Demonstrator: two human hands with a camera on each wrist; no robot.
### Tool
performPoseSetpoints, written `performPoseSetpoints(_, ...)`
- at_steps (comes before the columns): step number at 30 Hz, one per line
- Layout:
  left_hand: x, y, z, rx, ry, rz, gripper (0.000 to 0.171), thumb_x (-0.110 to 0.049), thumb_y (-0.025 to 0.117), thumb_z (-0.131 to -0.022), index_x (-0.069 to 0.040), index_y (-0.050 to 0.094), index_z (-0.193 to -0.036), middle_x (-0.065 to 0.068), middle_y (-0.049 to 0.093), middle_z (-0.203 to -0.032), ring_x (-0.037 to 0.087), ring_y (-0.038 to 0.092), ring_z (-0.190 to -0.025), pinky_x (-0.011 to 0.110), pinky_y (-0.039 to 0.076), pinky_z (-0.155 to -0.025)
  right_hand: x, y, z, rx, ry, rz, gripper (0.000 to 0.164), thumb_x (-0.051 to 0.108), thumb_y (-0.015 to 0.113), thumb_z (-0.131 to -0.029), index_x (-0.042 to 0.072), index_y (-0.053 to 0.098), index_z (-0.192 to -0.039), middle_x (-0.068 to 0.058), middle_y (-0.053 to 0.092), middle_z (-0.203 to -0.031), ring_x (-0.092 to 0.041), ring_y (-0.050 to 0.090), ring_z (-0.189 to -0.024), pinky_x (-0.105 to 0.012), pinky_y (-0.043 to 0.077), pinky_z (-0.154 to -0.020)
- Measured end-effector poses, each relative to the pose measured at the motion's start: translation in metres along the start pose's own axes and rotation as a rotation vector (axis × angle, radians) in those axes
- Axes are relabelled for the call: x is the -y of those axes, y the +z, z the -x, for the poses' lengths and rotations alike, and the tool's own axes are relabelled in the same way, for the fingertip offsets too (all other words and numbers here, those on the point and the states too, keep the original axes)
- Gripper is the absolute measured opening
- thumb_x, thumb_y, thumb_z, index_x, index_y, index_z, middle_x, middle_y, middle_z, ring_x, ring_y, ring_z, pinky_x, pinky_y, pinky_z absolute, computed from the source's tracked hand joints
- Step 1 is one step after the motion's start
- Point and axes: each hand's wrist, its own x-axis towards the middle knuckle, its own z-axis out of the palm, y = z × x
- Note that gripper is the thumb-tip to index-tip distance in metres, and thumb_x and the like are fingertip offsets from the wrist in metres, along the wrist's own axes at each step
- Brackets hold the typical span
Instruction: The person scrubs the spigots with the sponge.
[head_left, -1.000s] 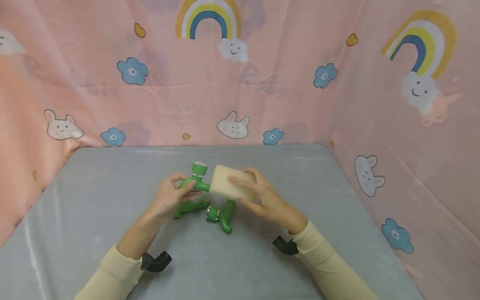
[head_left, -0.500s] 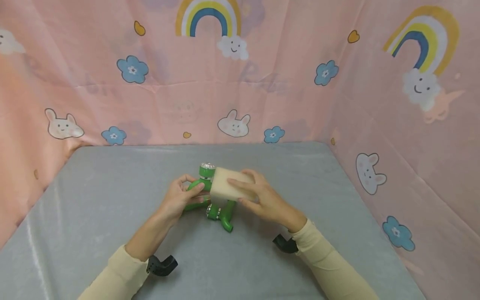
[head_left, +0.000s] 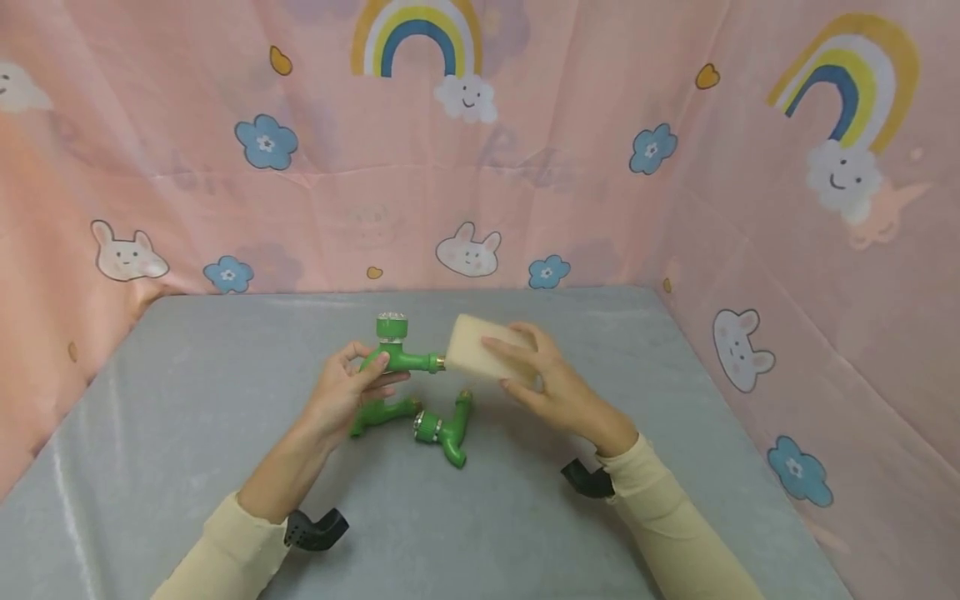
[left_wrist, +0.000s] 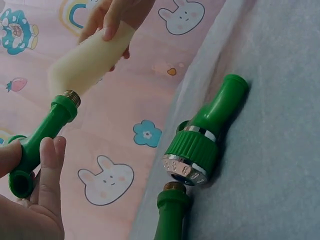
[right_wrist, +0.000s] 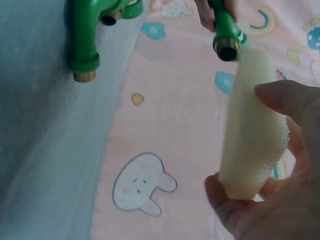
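My left hand [head_left: 339, 398] grips a green faucet [head_left: 411, 362] by its body, with the ribbed knob up and the brass threaded end pointing right. In my right hand [head_left: 558, 390] is a cream sponge [head_left: 483, 346], pinched between thumb and fingers. The sponge's left end is at the faucet's threaded tip; in the left wrist view the sponge [left_wrist: 90, 62] lies right behind the brass thread, and whether they touch I cannot tell. Below the hands, two more green faucets lie on the table: one [head_left: 386, 412] partly behind my left hand, the other [head_left: 452, 433] to its right.
A grey cloth covers the table [head_left: 465, 542]. Pink printed curtains [head_left: 570, 208] stand behind it and along the sides. A black curved piece sits at each wrist, the left one [head_left: 318, 531] and the right one [head_left: 588, 479].
The left hand first moved the faucet right, behind the sponge, then drew it back left, baring its threaded end. The sponge has shifted up and right with the right hand.
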Motion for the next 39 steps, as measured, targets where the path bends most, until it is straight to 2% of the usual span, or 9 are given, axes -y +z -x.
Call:
performPoseSetpoints(5,0.001,0.005,0.001,-0.009,-0.036,0.010,0.015,-0.021,0.057,-0.104,-0.010,0.048,-0.099,-0.010,0.078,-0.099,0.007,0.076,-0.088,0.022,0.061,-0.078,0.006,0.012,-0.002,-0.031,-0.130,0.046,0.055,0.012,0.075,-0.090,0.019,0.059,-0.142,-0.023,0.045,-0.142,-0.039,0.050,-0.125,-0.054,0.051,-0.098)
performPoseSetpoints(8,0.002,0.007,0.000,-0.015,-0.048,0.016,0.015,-0.020,0.056,-0.105,-0.009,0.047,-0.100,-0.010,0.078,-0.094,0.006,0.076,-0.084,0.022,0.061,-0.076,0.008,0.018,-0.003,-0.033,-0.163,0.065,0.057,0.008,0.077,-0.088,0.018,0.060,-0.141,-0.024,0.044,-0.142,-0.040,0.049,-0.127,-0.057,0.050,-0.101)
performPoseSetpoints(17,-0.003,0.004,0.002,-0.026,-0.073,-0.008,0.018,-0.024,0.053,-0.106,-0.008,0.048,-0.101,-0.012,0.076,-0.087,0.003,0.075,-0.078,0.019,0.058,-0.069,0.003,0.012,-0.003,-0.032,-0.110,0.056,0.061,0.001,0.081,-0.083,0.018,0.063,-0.139,-0.023,0.044,-0.141,-0.040,0.048,-0.128,-0.055,0.053,-0.100)
performPoseSetpoints(22,-0.005,0.002,0.002,-0.017,-0.102,0.044,0.019,-0.027,0.053,-0.106,-0.010,0.047,-0.099,-0.014,0.075,-0.089,0.003,0.075,-0.081,0.017,0.057,-0.067,-0.001,0.005,-0.002,-0.067,-0.100,0.067,0.061,-0.001,0.081,-0.081,0.016,0.063,-0.138,-0.025,0.045,-0.140,-0.042,0.048,-0.127,-0.059,0.050,-0.101)
performPoseSetpoints(27,-0.005,0.000,0.003,-0.013,-0.126,0.102,0.022,-0.031,0.053,-0.106,-0.012,0.047,-0.096,-0.013,0.076,-0.092,0.003,0.074,-0.083,0.015,0.055,-0.066,-0.002,0.000,0.000,-0.113,-0.059,0.070,0.062,0.002,0.078,-0.085,0.016,0.059,-0.142,-0.025,0.043,-0.141,-0.041,0.047,-0.126,-0.057,0.052,-0.097)
performPoseSetpoints(30,-0.003,0.000,0.003,0.007,-0.135,0.108,0.022,-0.033,0.053,-0.106,-0.013,0.050,-0.097,-0.012,0.077,-0.093,0.002,0.074,-0.084,0.015,0.054,-0.068,0.002,0.002,0.000,-0.131,-0.096,0.030,0.066,0.005,0.076,-0.087,0.016,0.052,-0.148,-0.023,0.043,-0.142,-0.040,0.049,-0.125,-0.053,0.054,-0.093)
performPoseSetpoints(34,-0.002,0.001,0.003,0.064,-0.131,0.107,0.021,-0.034,0.049,-0.107,-0.014,0.052,-0.102,-0.012,0.077,-0.095,0.002,0.072,-0.086,0.015,0.053,-0.070,0.010,0.010,-0.001,-0.104,-0.172,0.006,0.071,0.009,0.074,-0.090,0.020,0.043,-0.153,-0.021,0.041,-0.144,-0.037,0.050,-0.125,-0.049,0.056,-0.090)
performPoseSetpoints(39,-0.003,0.003,0.003,0.131,-0.121,0.133,0.021,-0.033,0.045,-0.108,-0.013,0.051,-0.107,-0.010,0.077,-0.095,0.001,0.071,-0.083,0.013,0.052,-0.067,0.012,0.017,0.000,-0.074,-0.163,0.007,0.072,0.007,0.075,-0.090,0.023,0.045,-0.153,-0.021,0.039,-0.145,-0.038,0.048,-0.128,-0.050,0.057,-0.093)
